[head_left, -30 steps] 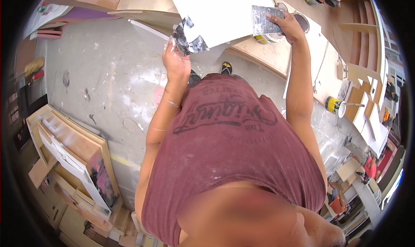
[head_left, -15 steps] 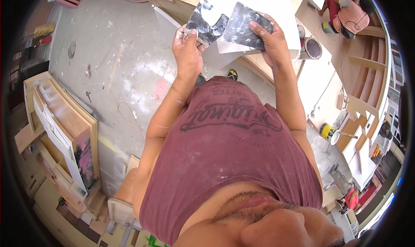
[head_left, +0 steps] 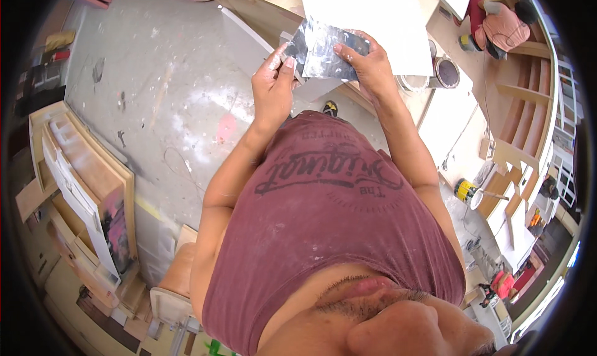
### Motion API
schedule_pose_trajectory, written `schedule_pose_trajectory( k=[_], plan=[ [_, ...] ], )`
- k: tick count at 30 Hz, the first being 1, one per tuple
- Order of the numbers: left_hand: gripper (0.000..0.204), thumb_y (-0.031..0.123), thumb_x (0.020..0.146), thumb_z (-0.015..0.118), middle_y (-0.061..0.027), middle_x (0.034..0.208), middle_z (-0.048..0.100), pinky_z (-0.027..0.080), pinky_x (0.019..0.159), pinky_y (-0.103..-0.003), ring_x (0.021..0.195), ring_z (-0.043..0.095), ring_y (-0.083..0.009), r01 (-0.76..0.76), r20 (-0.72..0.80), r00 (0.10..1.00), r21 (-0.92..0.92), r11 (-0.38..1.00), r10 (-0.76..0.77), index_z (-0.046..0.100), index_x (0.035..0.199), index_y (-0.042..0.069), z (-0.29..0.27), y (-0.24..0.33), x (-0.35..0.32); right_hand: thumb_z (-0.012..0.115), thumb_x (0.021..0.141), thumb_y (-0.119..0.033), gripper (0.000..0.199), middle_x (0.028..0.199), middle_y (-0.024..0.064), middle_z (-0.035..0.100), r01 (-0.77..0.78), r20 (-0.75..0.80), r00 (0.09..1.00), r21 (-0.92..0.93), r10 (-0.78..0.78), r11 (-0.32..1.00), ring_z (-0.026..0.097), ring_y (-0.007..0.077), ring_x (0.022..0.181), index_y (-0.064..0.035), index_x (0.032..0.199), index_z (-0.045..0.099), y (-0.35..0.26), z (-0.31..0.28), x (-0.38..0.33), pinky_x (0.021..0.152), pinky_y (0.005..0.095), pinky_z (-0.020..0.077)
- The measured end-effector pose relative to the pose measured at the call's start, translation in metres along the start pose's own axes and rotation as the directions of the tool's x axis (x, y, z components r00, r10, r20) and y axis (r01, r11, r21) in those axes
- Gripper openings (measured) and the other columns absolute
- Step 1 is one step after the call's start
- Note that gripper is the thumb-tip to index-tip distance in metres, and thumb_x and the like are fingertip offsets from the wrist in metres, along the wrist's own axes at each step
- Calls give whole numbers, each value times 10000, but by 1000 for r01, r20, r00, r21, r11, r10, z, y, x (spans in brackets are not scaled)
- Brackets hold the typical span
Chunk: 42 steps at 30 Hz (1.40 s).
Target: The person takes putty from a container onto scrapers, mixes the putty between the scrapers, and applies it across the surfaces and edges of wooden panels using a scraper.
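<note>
Grey metal, white-streaked: right hand [head_left: 371,63] half curled, pinching a front scraper [head_left: 323,51], thumb flat on top, presumably for steadiness. It overlaps a second scraper [head_left: 298,50], edge-gripped by the left hand [head_left: 273,85], fingers bent, by the white panel [head_left: 385,26]. Uncovered tin [head_left: 447,73] rightward, seemingly for easy reach.

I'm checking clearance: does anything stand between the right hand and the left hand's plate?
Yes: the right hand holds a silvery plate, hiding part of the dark plate in the left hand. Nothing else visible intervenes.
</note>
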<state>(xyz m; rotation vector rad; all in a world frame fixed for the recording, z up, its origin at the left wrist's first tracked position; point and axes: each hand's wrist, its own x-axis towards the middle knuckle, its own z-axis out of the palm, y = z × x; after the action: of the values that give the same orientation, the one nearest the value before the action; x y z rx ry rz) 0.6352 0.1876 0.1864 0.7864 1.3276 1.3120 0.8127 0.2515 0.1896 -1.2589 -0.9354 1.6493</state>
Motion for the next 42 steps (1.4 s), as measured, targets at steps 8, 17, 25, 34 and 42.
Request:
schedule_pose_trajectory(
  k=[8, 17, 25, 34, 42],
  plan=[
    [323, 104, 955, 530, 20, 749, 574, 445, 629, -232, 674, 483, -55, -33, 73, 997, 250, 968, 15, 584, 1264, 26, -26, -5, -19, 663, 854, -33, 374, 1053, 117, 640, -64, 47, 997, 45, 62, 997, 645, 180, 888, 29, 1200, 534, 26, 10, 5, 793, 307, 550],
    [253, 118, 934, 553, 31, 762, 590, 425, 550, -256, 652, 492, -45, -48, -251, 966, 37, 998, 56, 622, 1149, 4, -76, -32, -27, 644, 894, -97, 377, 1127, 138, 640, 353, 69, 936, -228, -346, 908, 644, 203, 982, 40, 1230, 539, -55, 22, 42, 853, 313, 527],
    [165, 20, 948, 429, -45, 949, 621, 535, 825, -296, 903, 631, -152, 498, 348, 867, -592, 634, -357, 552, 1054, -9, -61, -57, -1, 544, 789, -48, 303, 926, 194, 695, 455, 419, 880, -879, -224, 144, 662, 294, 841, -13, 1057, 681, -111, 29, 140, 758, 371, 505],
    [156, -15, 943, 409, -67, 1034, 600, 507, 914, -280, 970, 612, -139, 686, 610, 723, -585, 432, -324, 522, 1049, -14, -61, -75, 2, 519, 768, -29, 366, 972, 190, 685, 420, 425, 894, -905, -139, -65, 654, 348, 891, -157, 1039, 728, -80, 59, 146, 794, 417, 515],
    [186, -12, 943, 395, -96, 1077, 586, 487, 944, -282, 1027, 590, -156, 623, 565, 778, -637, 454, -275, 522, 1077, -40, -57, -59, -3, 496, 765, -10, 573, 1019, 84, 700, 374, 396, 904, -915, -162, -150, 678, 270, 892, -329, 1222, 632, -60, 38, 117, 740, 408, 545]
  ],
)
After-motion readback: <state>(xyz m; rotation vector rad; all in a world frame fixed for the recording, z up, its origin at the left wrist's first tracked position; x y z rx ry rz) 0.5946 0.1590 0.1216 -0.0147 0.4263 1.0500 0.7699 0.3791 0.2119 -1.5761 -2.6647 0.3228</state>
